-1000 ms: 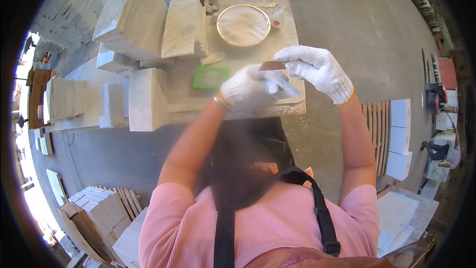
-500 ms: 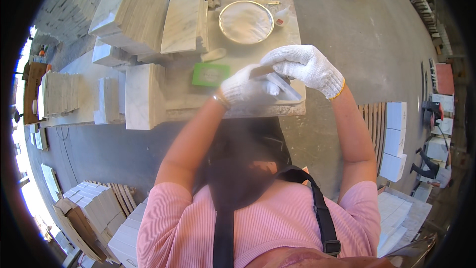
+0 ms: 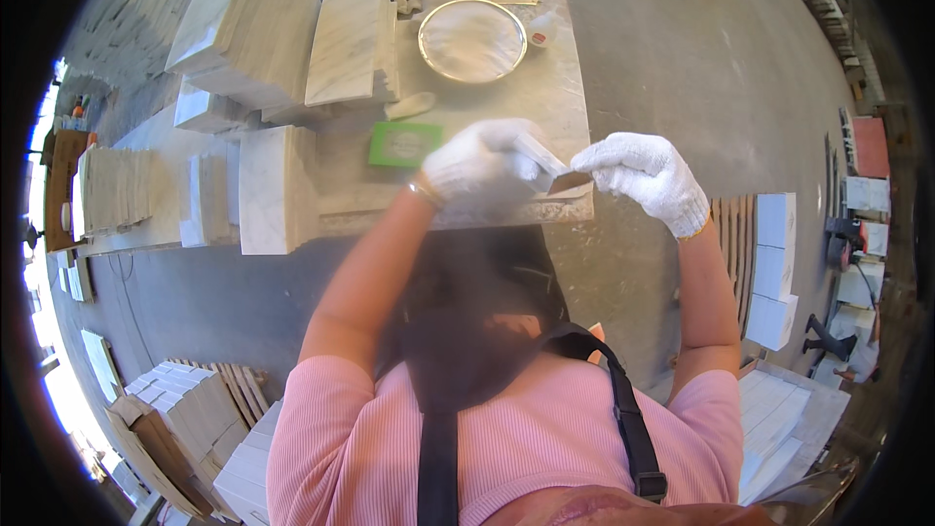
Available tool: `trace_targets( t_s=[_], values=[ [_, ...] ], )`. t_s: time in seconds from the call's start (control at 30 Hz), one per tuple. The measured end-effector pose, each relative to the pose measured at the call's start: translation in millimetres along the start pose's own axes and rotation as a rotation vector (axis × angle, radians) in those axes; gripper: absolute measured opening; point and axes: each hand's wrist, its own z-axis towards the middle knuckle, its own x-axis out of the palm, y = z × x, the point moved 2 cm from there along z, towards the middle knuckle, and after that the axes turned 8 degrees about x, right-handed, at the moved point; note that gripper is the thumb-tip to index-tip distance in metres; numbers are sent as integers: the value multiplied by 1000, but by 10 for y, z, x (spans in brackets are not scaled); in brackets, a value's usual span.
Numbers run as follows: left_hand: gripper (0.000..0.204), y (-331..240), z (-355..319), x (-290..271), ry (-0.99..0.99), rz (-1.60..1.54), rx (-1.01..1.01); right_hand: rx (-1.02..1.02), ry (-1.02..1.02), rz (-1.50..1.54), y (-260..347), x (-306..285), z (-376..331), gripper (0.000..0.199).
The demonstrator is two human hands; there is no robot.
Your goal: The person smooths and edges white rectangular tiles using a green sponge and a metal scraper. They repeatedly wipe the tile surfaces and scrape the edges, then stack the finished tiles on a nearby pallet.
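Both hands are in white knit gloves, up over the near edge of a stone-topped bench (image 3: pixel 555 88). The left hand (image 3: pixel 477 168) is wrapped around a small pale slab (image 3: pixel 539 154), fingers curled tight on it. The right hand (image 3: pixel 643 175) is pinching a thin brown piece (image 3: pixel 567 181) against the slab's end, fingertips pressed together on it. So the slab sits between the two hands, just above the bench's front edge.

On the bench itself: a green pad (image 3: pixel 404 144) right beside the left hand, a round metal-rimmed tray (image 3: pixel 472 41) further back, and a little white cup (image 3: pixel 542 32) touching close to its rim. Marble blocks (image 3: pixel 278 190) are stacked along the left side, some leaning, one upright at the front corner.

The room looks like a stone workshop, with a grey concrete floor (image 3: pixel 701 68), stacks of tiles (image 3: pixel 185 419) lower left and white boxes (image 3: pixel 774 263) piled on the right. Bright daylight comes in along the far left edge.
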Motion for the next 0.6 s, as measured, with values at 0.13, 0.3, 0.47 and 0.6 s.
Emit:
trace_targets(
  t_s=[0.13, 0.3, 0.47, 0.6],
  values=[
    [27, -42, -24, 54, -84, 31, -53, -210, -30, 34, 94, 51, 262, 34],
    [29, -89, -33, 102, -254, -34, 36, -325, -1, -118, 118, 136, 453, 29],
    [15, 18, 0, -21, -11, 42, -50, -243, 36, -165, 19, 3, 80, 24],
    [18, 56, -31, -23, -21, 18, 53, -46, -180, 12, -66, -119, -250, 23]
  ],
)
